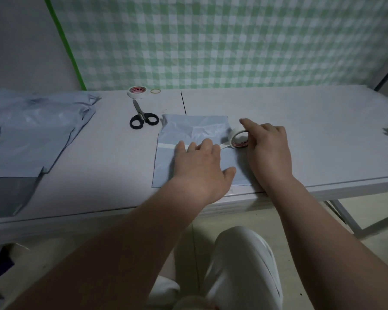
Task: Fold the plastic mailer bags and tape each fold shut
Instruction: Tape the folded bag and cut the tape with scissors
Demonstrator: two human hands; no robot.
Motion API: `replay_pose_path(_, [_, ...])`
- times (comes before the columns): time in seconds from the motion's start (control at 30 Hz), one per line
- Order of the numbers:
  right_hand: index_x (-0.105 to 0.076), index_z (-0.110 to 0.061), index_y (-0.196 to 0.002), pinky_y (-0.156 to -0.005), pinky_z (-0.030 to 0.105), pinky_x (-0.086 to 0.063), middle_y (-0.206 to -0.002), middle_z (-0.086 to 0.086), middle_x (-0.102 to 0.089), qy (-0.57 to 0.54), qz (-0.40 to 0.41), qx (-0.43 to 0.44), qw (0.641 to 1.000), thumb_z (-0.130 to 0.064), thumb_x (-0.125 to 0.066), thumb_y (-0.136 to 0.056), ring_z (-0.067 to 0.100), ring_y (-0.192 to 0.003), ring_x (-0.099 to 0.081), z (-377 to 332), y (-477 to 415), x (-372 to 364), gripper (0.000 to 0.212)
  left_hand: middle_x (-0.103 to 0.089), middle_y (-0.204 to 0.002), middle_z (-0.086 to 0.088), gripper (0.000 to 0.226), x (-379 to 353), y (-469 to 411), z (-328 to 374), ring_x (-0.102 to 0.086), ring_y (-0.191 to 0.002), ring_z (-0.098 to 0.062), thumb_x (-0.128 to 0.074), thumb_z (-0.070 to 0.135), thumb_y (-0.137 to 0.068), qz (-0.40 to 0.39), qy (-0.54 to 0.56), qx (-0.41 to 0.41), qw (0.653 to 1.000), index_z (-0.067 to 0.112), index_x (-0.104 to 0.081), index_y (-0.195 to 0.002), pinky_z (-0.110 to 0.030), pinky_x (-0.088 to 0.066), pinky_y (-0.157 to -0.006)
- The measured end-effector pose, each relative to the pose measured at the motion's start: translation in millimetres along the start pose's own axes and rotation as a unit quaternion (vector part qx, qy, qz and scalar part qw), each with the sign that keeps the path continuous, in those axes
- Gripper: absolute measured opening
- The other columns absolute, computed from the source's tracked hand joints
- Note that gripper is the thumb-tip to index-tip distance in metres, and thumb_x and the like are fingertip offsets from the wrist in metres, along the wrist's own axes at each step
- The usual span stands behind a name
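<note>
Left hand (202,166) on mailer bag (188,130); right hand (269,148) round tape roll (233,135)

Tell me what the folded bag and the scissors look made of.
Folded bag: thin plastic film, pale grey-blue, slightly glossy; it crinkles and catches the light. Scissors: blades look like bare metal; handles are matte black, probably plastic.

My left hand (202,166) lies flat on the folded mailer (195,128), fingers pressing the strip (166,145). My right hand (269,148) grips the tape roll (239,138) at the mailer's right edge. Scissors (143,118) and a spare roll (137,92) lie beyond, to the left.
</note>
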State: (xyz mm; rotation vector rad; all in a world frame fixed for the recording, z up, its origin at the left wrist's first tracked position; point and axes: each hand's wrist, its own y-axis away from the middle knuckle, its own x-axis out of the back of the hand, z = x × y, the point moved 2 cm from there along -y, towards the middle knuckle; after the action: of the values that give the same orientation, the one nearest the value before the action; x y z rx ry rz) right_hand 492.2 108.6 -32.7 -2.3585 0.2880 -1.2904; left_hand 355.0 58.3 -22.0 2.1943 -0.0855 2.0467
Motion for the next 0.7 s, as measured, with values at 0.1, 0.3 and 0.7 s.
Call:
replay_pose_path(0.1, [-0.055, -0.028, -0.131, -0.073, 0.029, -0.033, -0.106, 0.005, -0.062, -0.006, -0.002, -0.003, 1.000, -0.010, -0.043, -0.095, 0.028, -0.112, -0.040, 3.6, -1.5, -1.6, 0.043, -0.024, -0.150, -0.010, 0.068, 1.2, -3.3, 4.9, -0.028, -0.136, -0.033, -0.015, 0.059, -0.095, -0.008, -0.019, 0.002, 1.000, 0.021, -0.015, -0.150, -0.055, -0.010, -0.114])
replay_pose_path(0.3, [-0.054, -0.026, -0.132, -0.075, 0.014, -0.025, -0.109, 0.001, -0.068, -0.075, -0.035, -0.025, 0.996, -0.015, -0.051, -0.093, 0.026, -0.114, -0.042, 9.1, -5.4, -5.0, 0.041, -0.026, -0.149, -0.013, 0.069, 2.8, -5.9, 12.0, -0.028, -0.137, -0.035, -0.016, 0.060, -0.094, -0.010, -0.024, 0.014, 1.000, 0.020, -0.018, -0.149, -0.057, -0.008, -0.114])
replay_pose_path(0.7, [-0.063, -0.027, -0.116, -0.082, 0.019, -0.040, -0.099, 0.002, -0.070, -0.153, -0.031, -0.070, 0.985, -0.015, -0.059, -0.088, 0.020, -0.100, -0.059, 7.2, -6.2, 4.4, 0.031, -0.039, -0.139, -0.008, 0.070, -1.9, -7.0, 19.2, -0.034, -0.132, -0.024, -0.023, 0.058, -0.094, 0.038, 0.046, -0.023, 0.998, 0.009, -0.031, -0.143, -0.046, -0.011, -0.118])
